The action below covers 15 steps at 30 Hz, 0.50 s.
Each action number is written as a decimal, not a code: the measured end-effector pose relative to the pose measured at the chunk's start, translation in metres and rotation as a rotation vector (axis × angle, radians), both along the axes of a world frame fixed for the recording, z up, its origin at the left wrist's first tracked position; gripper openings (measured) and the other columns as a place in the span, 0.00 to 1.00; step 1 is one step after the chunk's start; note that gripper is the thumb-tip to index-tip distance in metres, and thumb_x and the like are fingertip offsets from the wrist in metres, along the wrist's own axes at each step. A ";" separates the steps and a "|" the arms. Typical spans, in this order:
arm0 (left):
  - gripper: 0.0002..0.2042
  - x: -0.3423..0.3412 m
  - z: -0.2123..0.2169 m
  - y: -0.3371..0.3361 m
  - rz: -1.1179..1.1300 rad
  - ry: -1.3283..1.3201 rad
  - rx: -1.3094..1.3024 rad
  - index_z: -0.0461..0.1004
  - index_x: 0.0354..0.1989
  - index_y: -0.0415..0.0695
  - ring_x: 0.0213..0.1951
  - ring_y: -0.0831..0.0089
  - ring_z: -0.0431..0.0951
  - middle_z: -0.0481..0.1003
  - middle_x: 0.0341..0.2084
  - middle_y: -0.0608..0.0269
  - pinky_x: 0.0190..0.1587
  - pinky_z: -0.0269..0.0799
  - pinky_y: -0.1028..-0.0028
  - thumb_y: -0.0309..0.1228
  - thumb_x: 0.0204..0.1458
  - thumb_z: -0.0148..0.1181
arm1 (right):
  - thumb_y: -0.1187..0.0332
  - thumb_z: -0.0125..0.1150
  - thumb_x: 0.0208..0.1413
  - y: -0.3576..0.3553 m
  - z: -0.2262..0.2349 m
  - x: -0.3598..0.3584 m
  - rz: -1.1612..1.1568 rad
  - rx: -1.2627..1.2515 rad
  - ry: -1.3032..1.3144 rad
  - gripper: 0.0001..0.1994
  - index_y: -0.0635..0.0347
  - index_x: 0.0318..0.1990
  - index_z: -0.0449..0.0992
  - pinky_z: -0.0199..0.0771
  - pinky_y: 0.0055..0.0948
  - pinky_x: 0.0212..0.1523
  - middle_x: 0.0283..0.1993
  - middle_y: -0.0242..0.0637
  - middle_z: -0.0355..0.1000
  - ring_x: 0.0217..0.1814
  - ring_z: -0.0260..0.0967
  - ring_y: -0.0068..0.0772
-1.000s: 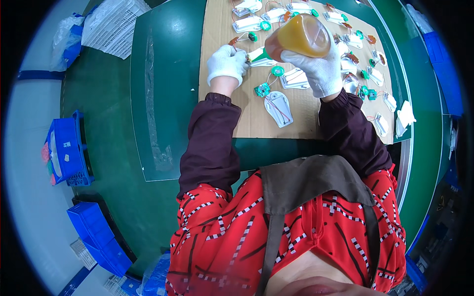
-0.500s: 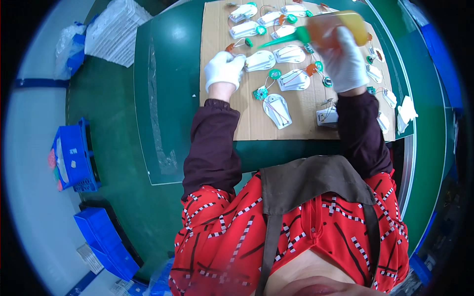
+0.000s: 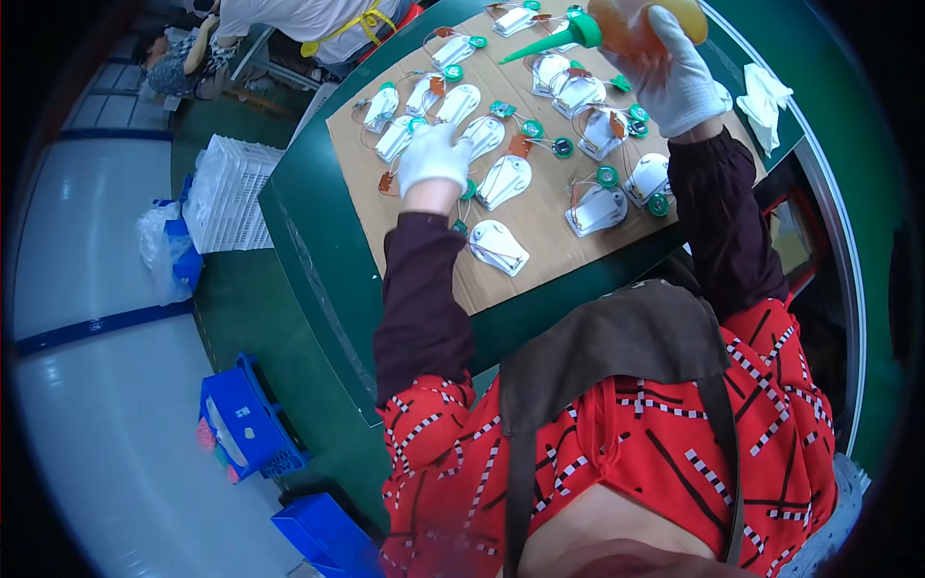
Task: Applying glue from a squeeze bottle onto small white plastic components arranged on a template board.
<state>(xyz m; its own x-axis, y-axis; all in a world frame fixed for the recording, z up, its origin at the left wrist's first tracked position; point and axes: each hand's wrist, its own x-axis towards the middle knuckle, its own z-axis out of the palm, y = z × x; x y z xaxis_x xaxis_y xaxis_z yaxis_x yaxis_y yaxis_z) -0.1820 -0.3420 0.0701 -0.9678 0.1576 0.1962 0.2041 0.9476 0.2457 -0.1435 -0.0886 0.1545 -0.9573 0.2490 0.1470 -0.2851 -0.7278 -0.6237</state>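
Item: squeeze bottle point(image 3: 644, 19), orange-amber body with a long green cone nozzle. It sits at the top of our view, held above the far rows of the cardboard sheet point(image 3: 453, 275), nozzle pointing to our left and slightly down, its tip above the white pieces without touching any that we can see.

Right hand point(image 3: 674, 82), white-gloved: we wrap it around the bottle's body, fingers curled over the top, so it is closed on the bottle.

Left hand point(image 3: 434, 156), white-gloved: we rest it palm down on the sheet, fingers bent over one of the white plastic pieces point(image 3: 506, 178). We cannot tell whether it pinches that piece or only presses on it.

Handling, as we judge it: the bottle looks soft-walled and light to moderate in weight. Too firm a squeeze would likely push out liquid, so the mid-body is the place to hold, with the nozzle left free. The glove may slip on smooth plastic.

Also present: many white pieces laid in rows, each with thin wires, a small copper-brown tab and a green ring point(image 3: 607, 176); a green table point(image 3: 308, 250); a crumpled white cloth point(image 3: 763, 96) at our right; a white crate point(image 3: 226, 197) and blue bins point(image 3: 241, 429) on the floor to our left; another person point(image 3: 308, 19) seated beyond the table's far end.
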 end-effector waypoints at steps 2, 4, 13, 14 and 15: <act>0.10 -0.016 -0.001 0.018 -0.009 -0.146 -0.147 0.77 0.31 0.44 0.38 0.58 0.74 0.74 0.34 0.51 0.42 0.69 0.67 0.33 0.45 0.51 | 0.65 0.56 0.50 -0.002 0.006 0.010 -0.060 0.077 -0.013 0.15 0.59 0.45 0.66 0.71 0.31 0.39 0.40 0.38 0.69 0.41 0.68 0.34; 0.09 -0.019 -0.002 0.026 -0.018 -0.277 -0.294 0.77 0.31 0.45 0.39 0.58 0.75 0.74 0.34 0.51 0.41 0.70 0.66 0.30 0.46 0.50 | 0.67 0.55 0.50 0.006 -0.001 0.012 -0.033 0.089 0.056 0.14 0.61 0.44 0.66 0.71 0.30 0.39 0.39 0.39 0.69 0.40 0.69 0.34; 0.09 -0.026 -0.035 -0.011 0.059 -0.095 -0.029 0.76 0.27 0.43 0.33 0.54 0.74 0.74 0.27 0.50 0.37 0.69 0.65 0.31 0.45 0.49 | 0.75 0.58 0.46 -0.033 -0.026 0.009 -0.032 0.186 0.085 0.19 0.62 0.47 0.64 0.71 0.30 0.43 0.41 0.36 0.67 0.43 0.67 0.32; 0.08 -0.028 -0.039 -0.020 0.038 -0.091 0.054 0.75 0.27 0.43 0.32 0.53 0.73 0.74 0.27 0.50 0.36 0.69 0.66 0.30 0.45 0.49 | 0.76 0.59 0.45 -0.041 -0.031 0.008 -0.081 0.277 0.081 0.20 0.62 0.47 0.64 0.70 0.29 0.43 0.41 0.36 0.67 0.44 0.67 0.31; 0.08 -0.034 -0.046 -0.031 -0.051 -0.100 0.070 0.74 0.29 0.40 0.23 0.60 0.73 0.74 0.24 0.52 0.28 0.68 0.69 0.28 0.46 0.48 | 0.78 0.60 0.43 -0.046 -0.042 0.002 -0.049 0.331 0.090 0.22 0.61 0.48 0.64 0.68 0.28 0.45 0.43 0.35 0.67 0.45 0.65 0.29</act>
